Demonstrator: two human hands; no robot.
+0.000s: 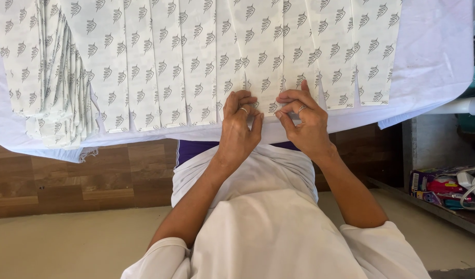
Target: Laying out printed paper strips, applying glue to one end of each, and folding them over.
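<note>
Both hands — left hand (241,118), right hand (301,114) — are pinching the near edge of a patterned paper strip (262,57) stretching away across the tabletop (434,62).

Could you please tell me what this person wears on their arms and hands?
Both forearms are bare, with white sleeves pushed up near the elbows. The left hand wears a thin silver-coloured ring on one finger, and the right hand wears a similar ring. No gloves or watch are visible.

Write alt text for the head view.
Both hands, left hand and right hand, pinch the near edge of a white printed paper sheet, one of a row of overlapping sheets on a white-covered table. A stack of similar sheets lies at the left.
</note>
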